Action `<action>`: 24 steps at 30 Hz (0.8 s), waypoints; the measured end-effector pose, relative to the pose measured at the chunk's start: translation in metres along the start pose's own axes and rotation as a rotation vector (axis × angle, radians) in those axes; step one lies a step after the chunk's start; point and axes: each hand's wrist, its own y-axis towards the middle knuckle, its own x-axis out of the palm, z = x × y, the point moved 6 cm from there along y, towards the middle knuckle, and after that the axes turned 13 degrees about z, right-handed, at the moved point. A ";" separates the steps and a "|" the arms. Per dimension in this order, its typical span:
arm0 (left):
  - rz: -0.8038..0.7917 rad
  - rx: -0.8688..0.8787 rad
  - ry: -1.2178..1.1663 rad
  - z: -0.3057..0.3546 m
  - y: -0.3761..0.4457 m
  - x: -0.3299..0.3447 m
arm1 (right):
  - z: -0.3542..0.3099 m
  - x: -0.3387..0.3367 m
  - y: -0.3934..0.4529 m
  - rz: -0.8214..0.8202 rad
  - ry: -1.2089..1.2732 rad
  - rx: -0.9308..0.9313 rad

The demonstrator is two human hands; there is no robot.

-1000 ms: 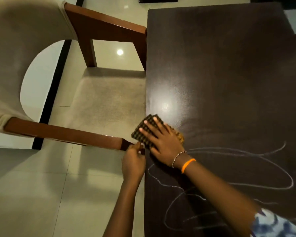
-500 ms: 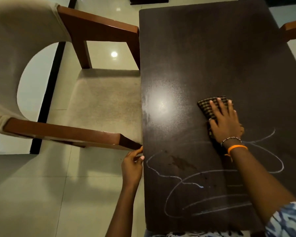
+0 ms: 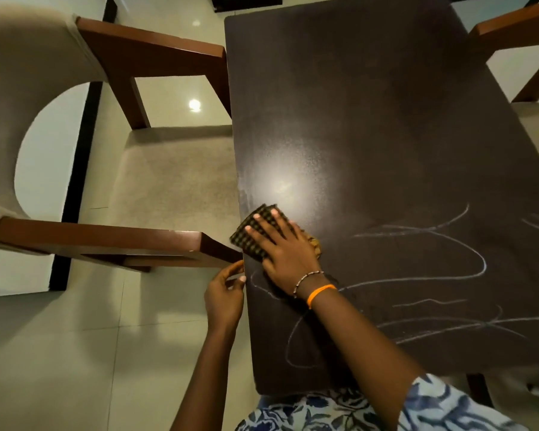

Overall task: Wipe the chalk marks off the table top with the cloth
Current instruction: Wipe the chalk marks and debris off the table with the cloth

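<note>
A dark brown table top point(image 3: 371, 126) fills the right half of the view. White chalk marks point(image 3: 442, 269) loop across its near part. My right hand point(image 3: 280, 247) lies flat, fingers spread, on a dark checked cloth point(image 3: 252, 233) and presses it onto the table at the left edge. The cloth's corner sticks out past the fingertips. My left hand point(image 3: 226, 292) grips the table's left edge just below the cloth.
A wooden armchair with a beige seat point(image 3: 175, 181) stands against the table's left side; its near armrest point(image 3: 106, 241) ends close to my left hand. Another chair point(image 3: 523, 35) shows at the far right. The floor point(image 3: 75, 353) is pale tile.
My right hand slid the cloth from the middle of the table back left to the edge. The chalk loop near the left edge looks thinner. The left hand stayed on the edge.
</note>
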 end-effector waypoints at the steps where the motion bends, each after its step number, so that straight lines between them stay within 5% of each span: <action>1: -0.005 -0.004 -0.006 -0.002 -0.005 -0.001 | 0.018 -0.006 -0.004 0.011 -0.008 0.044; 7: -0.041 0.003 -0.046 -0.014 -0.020 -0.003 | 0.163 -0.059 -0.058 0.114 -0.114 0.459; 12: -0.027 0.014 -0.063 -0.019 -0.018 -0.001 | 0.160 -0.059 -0.068 0.149 -0.173 0.651; 20: 0.063 -0.003 -0.065 -0.029 -0.033 -0.007 | -0.048 0.014 -0.035 0.026 0.026 0.107; 24: 0.056 -0.012 -0.050 -0.043 -0.054 -0.012 | -0.046 0.013 -0.037 -0.008 0.044 -0.008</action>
